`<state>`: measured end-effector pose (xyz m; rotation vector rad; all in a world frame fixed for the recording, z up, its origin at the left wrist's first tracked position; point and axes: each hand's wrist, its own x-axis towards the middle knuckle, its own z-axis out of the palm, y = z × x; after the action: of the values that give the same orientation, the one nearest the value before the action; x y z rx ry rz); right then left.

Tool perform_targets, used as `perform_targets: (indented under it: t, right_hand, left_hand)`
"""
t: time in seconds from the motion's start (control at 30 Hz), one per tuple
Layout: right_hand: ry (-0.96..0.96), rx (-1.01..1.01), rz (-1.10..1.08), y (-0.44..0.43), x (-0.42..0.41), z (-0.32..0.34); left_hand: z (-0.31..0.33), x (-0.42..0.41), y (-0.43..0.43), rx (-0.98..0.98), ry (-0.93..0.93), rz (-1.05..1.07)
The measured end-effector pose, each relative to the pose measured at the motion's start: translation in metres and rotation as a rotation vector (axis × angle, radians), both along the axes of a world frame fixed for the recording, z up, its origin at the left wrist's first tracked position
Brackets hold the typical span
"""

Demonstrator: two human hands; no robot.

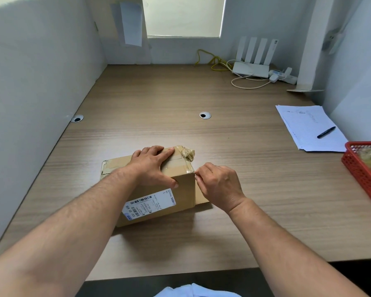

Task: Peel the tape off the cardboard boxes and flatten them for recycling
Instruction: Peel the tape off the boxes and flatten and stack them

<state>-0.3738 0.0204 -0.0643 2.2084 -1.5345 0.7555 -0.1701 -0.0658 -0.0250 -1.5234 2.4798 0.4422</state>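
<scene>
Progress check, roughly: early days. Box point(159, 202) near the front edge of the desk point(180, 99), about midway along, upright and not flattened at all, label point(150, 205) facing front.

Left hand point(153, 166) flat on top, fingers straight and spread, pressing down to keep it put, thumb over the front top edge. Right hand point(220, 185) at the right front top corner, thumb and fingertip pinched on what looks like the end of the tape point(180, 162). Too thin to see properly, so calling that a guess.

Done so far, going by looks: some tape already lifted and scrunched into a wad point(188, 154), hanging on at the far right top corner. Also a red basket point(356, 166) at the right edge of the desk with what seem to be more tape wads inside, hard to tell.

Left to do: strip along the top seam not off yet, probably more underneath (can't see), then opening the flaps and squashing flat. No flattened cardboard anywhere in view. Maybe a third done on this one, tops.
</scene>
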Motion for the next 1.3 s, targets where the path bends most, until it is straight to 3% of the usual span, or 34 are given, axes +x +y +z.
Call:
perform_targets:
  t: [0.2,0.33,0.4,0.53,0.57,0.67,0.73,1.0,1.3]
  right_hand:
    - [0.018,-0.09,0.012,-0.006,0.003,0.018]
    - [-0.078,-0.014,-0.029,-0.015,0.007,0.023]
    - [-0.203,0.09,-0.15,-0.019,0.004,0.025]
    - [-0.355,0.515,-0.336,-0.024,0.001,0.027]
    - [-0.462,0.591,-0.334,-0.025,0.0,0.024]
    - [-1.024,0.739,-0.244,-0.029,-0.001,0.025]
    - [-1.211,0.832,-0.156,-0.029,-0.004,0.028]
    - [-1.141,1.166,0.127,-0.027,0.009,0.027]
    - [-1.116,1.213,0.235,-0.03,0.003,0.034]
  left_hand:
    - [0.001,-0.002,0.005,-0.028,-0.023,-0.016]
    - [-0.003,0.0,0.018,-0.082,-0.017,-0.039]
    - [-0.008,0.002,0.027,-0.109,-0.007,-0.059]
    - [-0.015,0.009,0.046,-0.174,0.018,-0.101]
    - [-0.016,0.011,0.049,-0.184,0.015,-0.107]
    - [-0.015,0.019,0.064,-0.229,0.017,-0.148]
    - [-0.016,0.021,0.075,-0.327,0.049,-0.185]
    - [-0.026,0.024,0.111,-0.462,0.133,-0.208]
    - [-0.027,0.026,0.115,-0.475,0.099,-0.196]
